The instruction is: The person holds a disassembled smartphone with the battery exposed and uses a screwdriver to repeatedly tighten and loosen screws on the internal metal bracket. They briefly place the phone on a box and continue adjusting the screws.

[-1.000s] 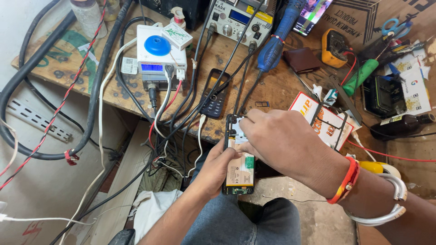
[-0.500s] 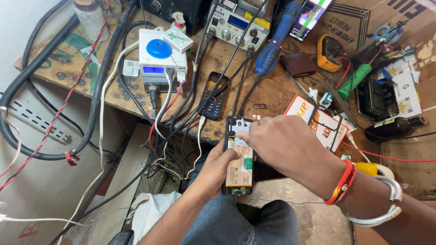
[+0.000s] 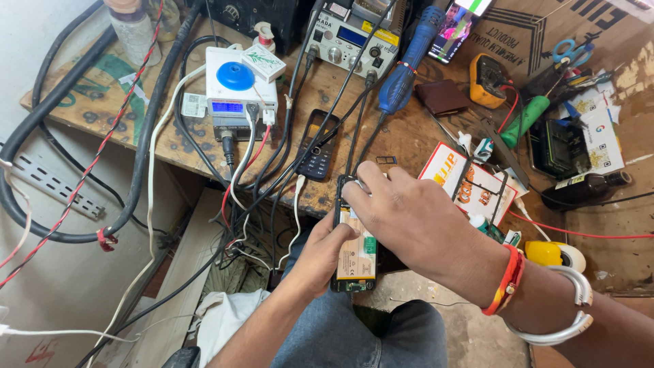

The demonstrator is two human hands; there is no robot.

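An opened mobile phone (image 3: 355,262), back cover off with its tan battery and green board showing, is held over my lap at the workbench's front edge. My left hand (image 3: 320,255) grips its left side from below. My right hand (image 3: 409,218) lies over the phone's upper half, fingertips pressing near its top end, which they hide. A red thread band and white bangles ring my right wrist.
On the wooden bench (image 3: 409,136): a black keypad phone (image 3: 315,144), a white box with a blue knob (image 3: 238,92), a power supply (image 3: 347,37), a blue-handled tool (image 3: 405,68), a yellow multimeter (image 3: 487,80), a brown wallet (image 3: 443,97). Thick black cables (image 3: 143,143) hang at left.
My right hand has shifted slightly up the phone toward its top end; the left hand keeps the same hold. The view has drifted a little.
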